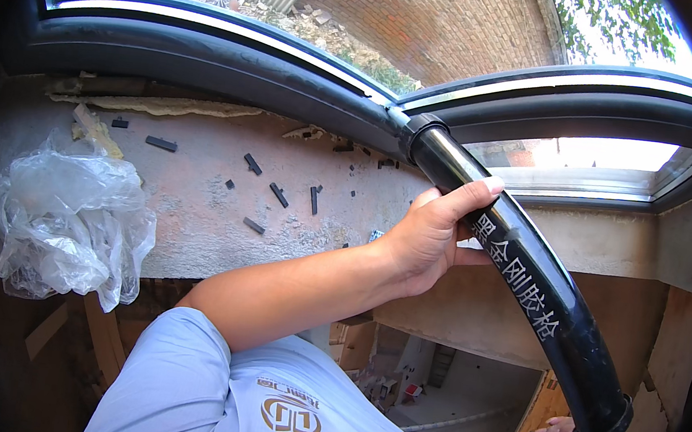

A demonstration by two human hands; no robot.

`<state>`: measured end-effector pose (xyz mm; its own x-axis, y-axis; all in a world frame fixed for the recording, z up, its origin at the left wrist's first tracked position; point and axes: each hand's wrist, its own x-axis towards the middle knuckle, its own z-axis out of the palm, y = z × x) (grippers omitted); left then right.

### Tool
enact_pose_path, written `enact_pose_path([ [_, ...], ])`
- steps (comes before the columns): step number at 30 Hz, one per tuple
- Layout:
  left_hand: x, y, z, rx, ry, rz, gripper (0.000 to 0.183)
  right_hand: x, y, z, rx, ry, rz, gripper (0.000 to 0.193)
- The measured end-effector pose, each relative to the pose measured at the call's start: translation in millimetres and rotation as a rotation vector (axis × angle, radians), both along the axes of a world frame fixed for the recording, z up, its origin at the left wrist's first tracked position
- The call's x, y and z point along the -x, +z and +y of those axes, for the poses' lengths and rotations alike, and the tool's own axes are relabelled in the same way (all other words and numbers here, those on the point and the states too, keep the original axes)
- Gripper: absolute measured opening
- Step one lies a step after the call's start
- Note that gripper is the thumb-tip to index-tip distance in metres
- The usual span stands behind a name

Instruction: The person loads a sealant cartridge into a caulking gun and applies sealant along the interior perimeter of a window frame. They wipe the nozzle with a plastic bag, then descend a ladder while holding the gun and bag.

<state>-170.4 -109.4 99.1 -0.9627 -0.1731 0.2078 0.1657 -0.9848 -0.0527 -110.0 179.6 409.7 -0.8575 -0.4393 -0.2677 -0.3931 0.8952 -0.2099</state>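
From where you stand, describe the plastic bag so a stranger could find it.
Start at the window frame and drop to the concrete sill below. At its left end lies the plastic bag, crumpled and clear, far bigger than the small black clips scattered beside it.

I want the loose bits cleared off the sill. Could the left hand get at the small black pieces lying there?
Probably yes, once it lets go. The left hand is wrapped on the black tube, just beside the sill. The black pieces lie bare, with nothing between them and the hand.

A crumpled clear plastic bag (67,220) is seen at the left; white lettering is borne by the black tube (525,277) at right.
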Motion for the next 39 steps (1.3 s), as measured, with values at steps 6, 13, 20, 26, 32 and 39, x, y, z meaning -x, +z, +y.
enact_pose_path([
  [6, -8, 1, -5, 0.028, 0.008, -0.011, 0.041, 2, 2, -2, -0.017, -0.002, 0.004, 0.067],
  [13, -14, 4, -9, -0.003, 0.026, -0.017, 0.034, 2, 11, -8, -0.052, -0.005, 0.01, 0.066],
  [20, -25, 7, -16, -0.016, 0.046, -0.031, 0.035, 1, 15, -12, -0.075, -0.005, 0.011, 0.065],
  [26, -29, 2, -19, -0.006, 0.053, 0.025, 0.04, -1, 21, -18, -0.097, -0.002, 0.022, 0.064],
  [32, -32, 2, -22, -0.008, 0.045, 0.03, 0.039, -3, 30, -23, -0.117, 0.003, 0.032, 0.064],
  [39, -40, 4, -25, -0.019, 0.06, 0.034, 0.041, -5, 34, -29, -0.138, 0.01, 0.044, 0.063],
])
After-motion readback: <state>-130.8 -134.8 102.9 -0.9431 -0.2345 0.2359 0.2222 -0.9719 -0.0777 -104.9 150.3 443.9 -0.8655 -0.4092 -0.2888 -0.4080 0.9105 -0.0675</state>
